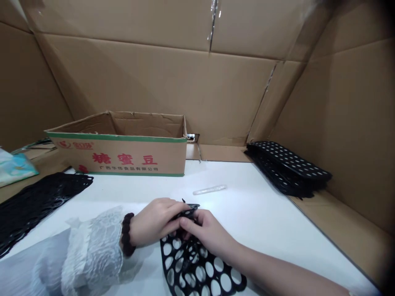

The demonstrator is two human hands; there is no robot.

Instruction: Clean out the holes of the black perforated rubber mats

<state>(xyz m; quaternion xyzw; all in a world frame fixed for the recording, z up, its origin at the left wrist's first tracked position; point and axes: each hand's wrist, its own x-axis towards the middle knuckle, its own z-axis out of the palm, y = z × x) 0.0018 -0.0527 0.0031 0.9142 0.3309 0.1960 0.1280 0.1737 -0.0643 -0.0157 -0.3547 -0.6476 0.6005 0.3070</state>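
A black sheet full of round holes lies on the white table in front of me, its far end bunched up off the surface. My left hand, below a dark hair tie and a white lace cuff, is closed on that bunched end. From the other side my right hand pinches the same end, thumb close to the left fingertips. Some of the fingers are hidden behind the black material. Just beyond the hands lies a thin clear plastic stick or tube.
An open cardboard box stands at back left. Black netted sheets lie at left, beside a white and turquoise packet. More black holed sheets are stacked at right. Cardboard walls enclose the white table.
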